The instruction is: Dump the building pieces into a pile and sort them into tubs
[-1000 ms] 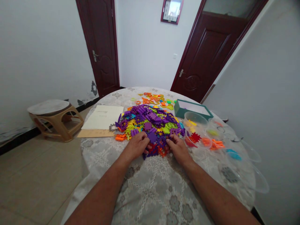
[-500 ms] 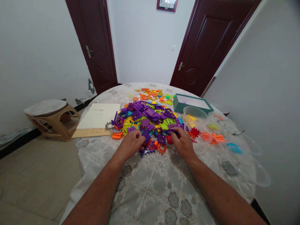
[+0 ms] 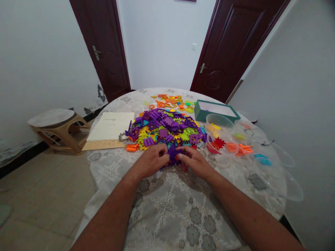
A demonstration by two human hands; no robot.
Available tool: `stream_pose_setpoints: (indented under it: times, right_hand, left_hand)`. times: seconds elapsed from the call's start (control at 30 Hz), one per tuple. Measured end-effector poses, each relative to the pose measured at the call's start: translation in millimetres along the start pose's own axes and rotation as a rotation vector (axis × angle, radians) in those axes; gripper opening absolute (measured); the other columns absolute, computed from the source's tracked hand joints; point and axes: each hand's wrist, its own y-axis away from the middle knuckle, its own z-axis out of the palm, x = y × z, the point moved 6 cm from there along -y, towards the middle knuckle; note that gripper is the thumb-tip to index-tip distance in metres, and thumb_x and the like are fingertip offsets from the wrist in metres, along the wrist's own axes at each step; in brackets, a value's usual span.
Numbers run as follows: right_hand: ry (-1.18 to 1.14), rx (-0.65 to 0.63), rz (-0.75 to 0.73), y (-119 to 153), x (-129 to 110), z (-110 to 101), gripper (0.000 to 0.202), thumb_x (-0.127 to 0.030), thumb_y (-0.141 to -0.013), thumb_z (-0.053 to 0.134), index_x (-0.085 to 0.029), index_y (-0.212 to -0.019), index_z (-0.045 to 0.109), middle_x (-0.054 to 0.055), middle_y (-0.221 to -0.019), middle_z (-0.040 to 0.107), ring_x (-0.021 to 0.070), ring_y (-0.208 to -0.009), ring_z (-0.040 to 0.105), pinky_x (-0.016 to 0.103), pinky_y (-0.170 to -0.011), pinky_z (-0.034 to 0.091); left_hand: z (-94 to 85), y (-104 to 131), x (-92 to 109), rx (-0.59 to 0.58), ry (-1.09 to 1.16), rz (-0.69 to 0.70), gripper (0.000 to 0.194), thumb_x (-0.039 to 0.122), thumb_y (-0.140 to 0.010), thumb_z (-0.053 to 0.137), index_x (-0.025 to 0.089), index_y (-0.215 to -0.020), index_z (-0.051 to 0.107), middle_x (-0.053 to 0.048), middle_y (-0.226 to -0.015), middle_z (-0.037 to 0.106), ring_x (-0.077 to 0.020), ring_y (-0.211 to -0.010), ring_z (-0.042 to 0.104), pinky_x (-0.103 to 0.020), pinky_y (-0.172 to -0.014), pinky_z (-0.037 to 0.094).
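Note:
Both hands meet at the near edge of a heap of colourful plastic pieces [image 3: 163, 133]. My left hand [image 3: 154, 161] pinches a dark purple notched piece [image 3: 172, 154] from the left. On its right side, the fingers of my right hand [image 3: 193, 161] are closed on the same piece. Something red or orange shows beside the right fingertips, too small to make out. Purple pieces cover most of the heap's top, with green, yellow and blue ones among them.
A green box [image 3: 201, 112] stands at the back right. Clear round tubs [image 3: 220, 122] with sorted pieces stand on the right. A pale board [image 3: 111, 125] lies at the left, orange pieces [image 3: 167, 101] behind the heap. A stool [image 3: 61, 130] is beside the table.
My right hand has moved left from the heap's right side and now meets my left hand at the purple piece. My left hand has shifted slightly right. The view has tilted down a little.

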Motion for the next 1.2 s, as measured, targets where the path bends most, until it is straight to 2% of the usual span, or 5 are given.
stream_pose_setpoints:
  times: [0.27,0.37,0.53,0.87,1.2]
  right_hand:
    - [0.038,0.022,0.019,-4.1,0.6,-16.4,0.033,-0.053,-0.085,0.074,-0.023,-0.097,0.063,-0.004,-0.067,0.065,0.0130,-0.050,0.055,0.024,-0.045,0.042]
    - [0.045,0.085,-0.005,-5.3,-3.5,-37.2,0.032,-0.053,-0.086,0.073,-0.023,-0.091,0.062,-0.005,-0.063,0.062,0.0125,-0.049,0.053,0.024,-0.045,0.041]
    - [-0.019,0.144,-0.034,-5.6,-10.2,-61.7,0.032,-0.050,-0.084,0.075,-0.023,-0.093,0.061,-0.005,-0.065,0.062,0.0121,-0.048,0.051,0.024,-0.044,0.040]
    - [-0.080,0.165,0.007,-6.3,-10.6,-62.8,0.032,-0.044,-0.083,0.074,-0.021,-0.103,0.066,-0.004,-0.070,0.064,0.0079,-0.043,0.047,0.021,-0.039,0.033]
    - [-0.183,0.006,0.048,-9.1,3.8,-47.3,0.031,-0.043,-0.084,0.076,-0.020,-0.099,0.061,-0.006,-0.060,0.058,0.0101,-0.047,0.051,0.021,-0.044,0.040]
  left_hand:
    - [6.2,2.6,13.0,-0.009,-0.132,0.071,0.014,0.030,-0.093,0.055,0.022,-0.085,0.063,0.002,-0.078,0.067,-0.0161,-0.074,0.061,-0.027,-0.066,0.041]
    - [14.2,0.9,8.5,-0.012,-0.245,0.117,0.012,0.028,-0.095,0.058,0.023,-0.100,0.067,-0.002,-0.095,0.074,-0.0189,-0.088,0.066,-0.030,-0.079,0.047]
    - [32.7,-2.2,10.4,-0.074,-0.502,0.239,0.037,0.022,-0.093,0.064,0.027,-0.130,0.064,-0.007,-0.129,0.068,-0.0242,-0.120,0.062,-0.036,-0.102,0.048]
    - [36.3,-5.5,7.1,-0.095,-0.714,0.191,0.030,0.021,-0.095,0.062,0.022,-0.125,0.066,-0.010,-0.120,0.069,-0.0255,-0.114,0.064,-0.037,-0.098,0.051]
    - [10.5,-7.3,-6.4,0.199,-0.444,0.099,0.033,0.014,-0.095,0.054,0.019,-0.125,0.066,-0.011,-0.116,0.076,-0.0238,-0.110,0.071,-0.037,-0.098,0.053]
